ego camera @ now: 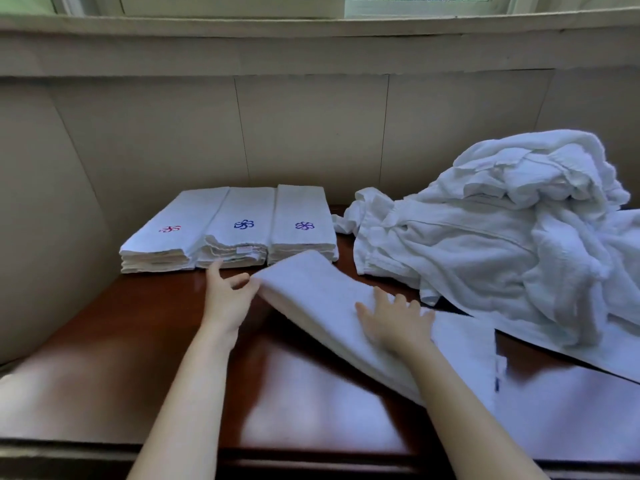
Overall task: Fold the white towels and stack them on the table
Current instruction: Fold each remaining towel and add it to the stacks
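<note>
My left hand point(227, 296) pinched the folded white towel point(311, 296) by its far end to steer it; my right hand point(394, 323) lay flat on top, pinning the fold, on the table point(138, 323) just before three stacks point(228, 233).

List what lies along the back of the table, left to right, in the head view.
Folded stack with red emblem → folded stack with blue emblem → folded stack with purple emblem → heap of unfolded white towels. The towel being folded overlaps them, so it is left out.
</note>
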Tool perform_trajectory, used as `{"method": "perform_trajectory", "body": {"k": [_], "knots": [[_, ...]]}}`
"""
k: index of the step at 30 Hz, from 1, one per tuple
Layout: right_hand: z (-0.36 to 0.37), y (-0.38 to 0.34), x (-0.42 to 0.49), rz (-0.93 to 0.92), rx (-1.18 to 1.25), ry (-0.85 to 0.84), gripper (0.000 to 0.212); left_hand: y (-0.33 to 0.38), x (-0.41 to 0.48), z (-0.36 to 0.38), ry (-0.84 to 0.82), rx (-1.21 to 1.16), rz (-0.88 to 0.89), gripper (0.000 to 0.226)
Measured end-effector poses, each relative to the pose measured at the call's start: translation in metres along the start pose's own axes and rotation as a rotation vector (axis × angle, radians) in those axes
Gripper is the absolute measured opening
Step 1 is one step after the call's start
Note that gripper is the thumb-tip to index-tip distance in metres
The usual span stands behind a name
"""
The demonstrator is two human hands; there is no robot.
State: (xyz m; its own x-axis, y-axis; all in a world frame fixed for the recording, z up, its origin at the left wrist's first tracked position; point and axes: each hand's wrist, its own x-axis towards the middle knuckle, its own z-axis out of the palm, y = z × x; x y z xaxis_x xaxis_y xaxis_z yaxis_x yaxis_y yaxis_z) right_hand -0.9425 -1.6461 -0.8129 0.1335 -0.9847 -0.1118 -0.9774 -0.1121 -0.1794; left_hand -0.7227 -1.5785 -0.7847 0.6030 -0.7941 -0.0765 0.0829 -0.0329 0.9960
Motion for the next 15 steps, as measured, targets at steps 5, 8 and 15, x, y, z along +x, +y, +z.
{"method": "perform_trajectory", "body": {"k": [5, 8, 15], "knots": [[-0.033, 0.024, -0.014, -0.081, 0.309, -0.133, 0.054, -0.015, -0.009, 0.023, -0.232, 0.177, -0.157, 0.077], [-0.033, 0.031, -0.016, -0.124, 0.236, -0.199, 0.048, -0.018, -0.013, 0.035, -0.314, 0.189, -0.158, 0.083], [-0.011, 0.024, -0.012, -0.188, 0.759, -0.297, 0.064, -0.019, -0.013, 0.029, -0.270, 0.269, 0.008, 0.046]]}}
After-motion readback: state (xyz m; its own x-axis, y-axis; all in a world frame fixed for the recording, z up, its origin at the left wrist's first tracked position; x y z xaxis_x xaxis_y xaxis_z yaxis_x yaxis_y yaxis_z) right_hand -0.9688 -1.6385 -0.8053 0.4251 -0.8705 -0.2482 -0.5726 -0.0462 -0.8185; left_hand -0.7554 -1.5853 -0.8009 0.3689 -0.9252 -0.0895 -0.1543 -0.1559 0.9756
